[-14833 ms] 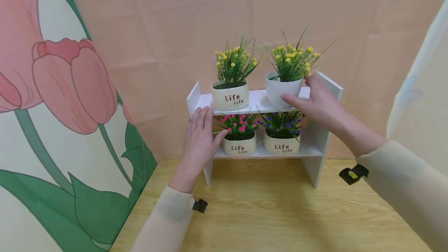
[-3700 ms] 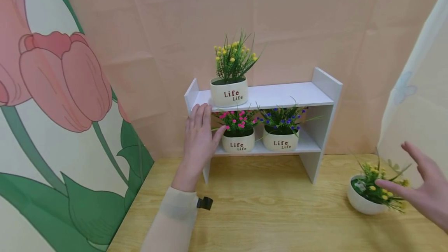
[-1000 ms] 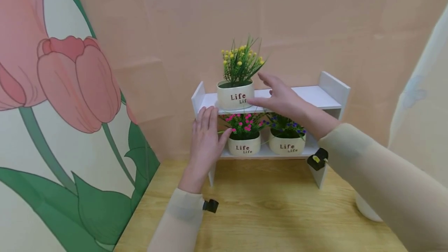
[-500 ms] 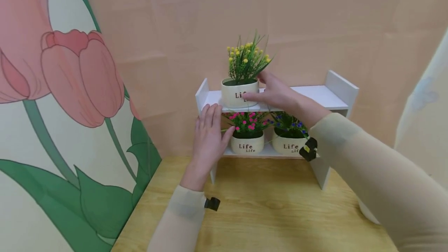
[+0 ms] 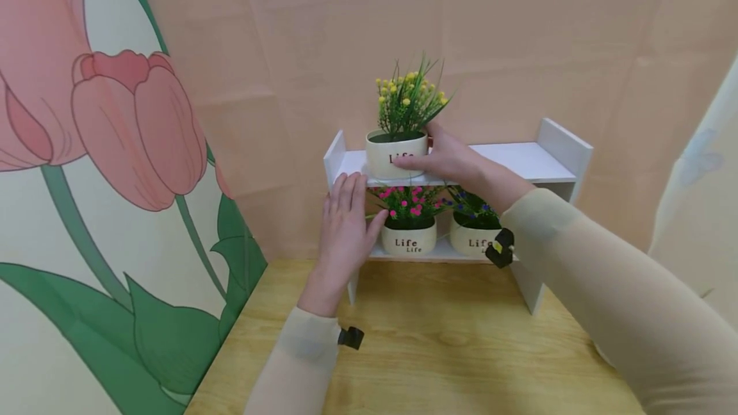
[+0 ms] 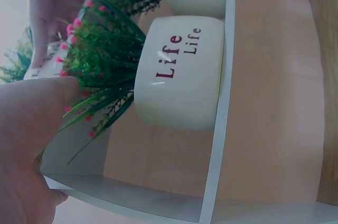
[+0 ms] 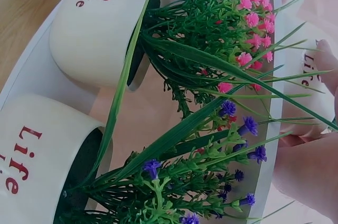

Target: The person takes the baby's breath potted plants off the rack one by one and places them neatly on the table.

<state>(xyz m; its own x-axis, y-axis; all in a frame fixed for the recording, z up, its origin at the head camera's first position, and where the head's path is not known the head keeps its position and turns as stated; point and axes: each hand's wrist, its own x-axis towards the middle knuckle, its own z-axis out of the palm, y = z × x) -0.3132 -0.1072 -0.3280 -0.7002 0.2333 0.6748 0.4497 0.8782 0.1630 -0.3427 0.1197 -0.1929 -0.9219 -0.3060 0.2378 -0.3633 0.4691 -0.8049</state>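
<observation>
My right hand [image 5: 455,157] just went from hovering to gripping the yellow-flowered pot [image 5: 379,154] atop the white shelf [image 5: 513,155], so I'd call it secured; left hand [image 5: 346,226] rests straight-fingered on the shelf's left end. Can't see my right fingertips, and the wrist camera [image 5: 500,249] partly hides the blue-flowered pot [image 5: 468,240] below.
</observation>
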